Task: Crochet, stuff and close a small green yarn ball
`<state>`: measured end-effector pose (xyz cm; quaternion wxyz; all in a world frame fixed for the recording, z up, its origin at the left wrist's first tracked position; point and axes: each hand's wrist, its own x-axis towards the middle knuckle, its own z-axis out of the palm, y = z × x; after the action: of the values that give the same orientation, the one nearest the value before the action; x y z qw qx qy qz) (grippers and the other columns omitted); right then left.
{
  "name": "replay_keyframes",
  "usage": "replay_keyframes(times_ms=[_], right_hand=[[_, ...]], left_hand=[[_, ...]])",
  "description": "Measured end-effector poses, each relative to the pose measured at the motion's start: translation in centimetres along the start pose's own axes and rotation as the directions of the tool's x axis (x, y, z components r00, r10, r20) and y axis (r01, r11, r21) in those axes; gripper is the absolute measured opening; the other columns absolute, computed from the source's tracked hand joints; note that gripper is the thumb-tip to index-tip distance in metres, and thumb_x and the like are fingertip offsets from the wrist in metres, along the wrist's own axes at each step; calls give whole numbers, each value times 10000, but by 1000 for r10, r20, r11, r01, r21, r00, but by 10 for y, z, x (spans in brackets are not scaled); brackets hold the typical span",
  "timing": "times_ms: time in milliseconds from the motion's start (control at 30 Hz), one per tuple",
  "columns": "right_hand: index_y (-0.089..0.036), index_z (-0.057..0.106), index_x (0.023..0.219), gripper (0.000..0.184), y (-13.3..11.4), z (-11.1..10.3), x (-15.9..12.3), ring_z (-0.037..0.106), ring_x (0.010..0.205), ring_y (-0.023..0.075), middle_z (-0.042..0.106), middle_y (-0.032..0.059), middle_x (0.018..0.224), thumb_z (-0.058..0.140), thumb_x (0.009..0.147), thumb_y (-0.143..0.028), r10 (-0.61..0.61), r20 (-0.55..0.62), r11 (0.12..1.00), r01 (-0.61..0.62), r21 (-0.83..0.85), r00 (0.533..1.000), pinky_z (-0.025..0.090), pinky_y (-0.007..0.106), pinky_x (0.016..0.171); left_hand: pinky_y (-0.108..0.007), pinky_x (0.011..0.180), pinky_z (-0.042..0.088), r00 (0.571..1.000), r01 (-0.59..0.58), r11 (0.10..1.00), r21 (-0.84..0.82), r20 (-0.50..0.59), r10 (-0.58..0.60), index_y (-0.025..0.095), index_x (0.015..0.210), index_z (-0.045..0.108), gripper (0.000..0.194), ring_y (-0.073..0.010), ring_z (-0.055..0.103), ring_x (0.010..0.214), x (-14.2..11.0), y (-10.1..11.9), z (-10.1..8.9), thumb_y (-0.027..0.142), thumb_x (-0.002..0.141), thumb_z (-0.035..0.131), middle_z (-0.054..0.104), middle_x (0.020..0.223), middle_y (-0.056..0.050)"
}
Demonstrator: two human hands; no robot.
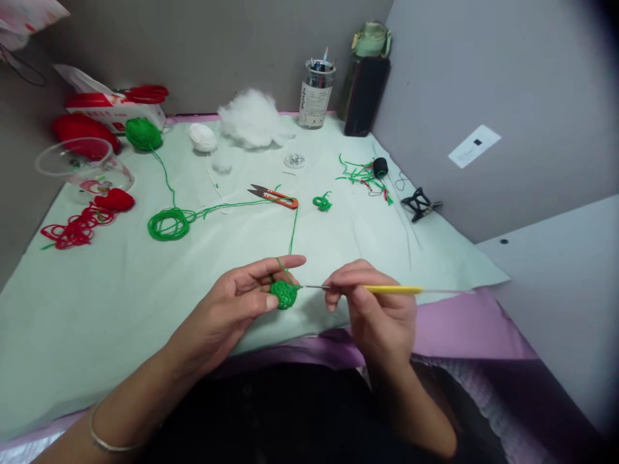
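Between the thumb and fingers of my left hand (pixel 236 299) is a small round green crochet piece (pixel 284 294). Green yarn (pixel 294 232) passes over my left index finger and runs back across the cloth past the thread snips. My right hand (pixel 377 309) grips a crochet hook (pixel 394 290) with a yellow handle, held nearly level. The metal tip of the hook points left and meets the right edge of the crochet piece, where a bit of green yarn shows. Whether the tip is through a loop is too small to tell.
Orange-handled thread snips (pixel 275 196) lie beyond my hands. Behind are a coil of green yarn (pixel 168 224), a green ball (pixel 144 134), tangled red yarn (pixel 72 225), white stuffing (pixel 254 119), a clear plastic cup (pixel 84 171) and a pen cup (pixel 315 96). Yarn scraps (pixel 362 173) and a black stand (pixel 420 205) lie right.
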<state>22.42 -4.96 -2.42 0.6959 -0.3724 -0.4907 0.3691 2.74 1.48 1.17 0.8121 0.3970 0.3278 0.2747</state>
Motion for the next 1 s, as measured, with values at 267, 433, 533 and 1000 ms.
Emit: replay_keyframes(times_ms=[267,433,533,1000], right_hand=[[-274,818,1076,169,1,7,1,685,756,146,732,53,972,664,1005,-273,41,113,998,-46,35,993,577,272,625],[-297,811,1139,229,0,11,1,702,1028,196,776,63,1091,674,992,-187,-61,144,981,86,-174,988,586,349,899],[-309,816,1091,171,6,10,2,686,833,157,780,38,998,684,995,-257,60,115,998,-64,27,992,576,290,722],[-253,786,1012,163,12,2,8,695,708,109,801,28,963,637,1029,-316,228,204,917,-280,284,952,587,232,653]], left_hand=[[-228,977,506,997,-66,986,153,46,59,402,1277,752,454,-145,685,1078,-1,-10,2,231,861,815,749,1096,26],[-293,1078,499,991,-83,961,265,-76,106,385,1343,712,592,-187,686,1172,-4,-11,8,251,792,883,750,1091,17],[-327,1071,519,980,-118,937,328,-115,164,354,1339,719,610,-178,711,1047,-4,-9,12,236,765,889,711,958,25],[-280,1055,496,951,-186,788,587,-93,294,365,1261,756,501,-181,640,1142,-1,-9,7,244,786,862,655,996,19]])
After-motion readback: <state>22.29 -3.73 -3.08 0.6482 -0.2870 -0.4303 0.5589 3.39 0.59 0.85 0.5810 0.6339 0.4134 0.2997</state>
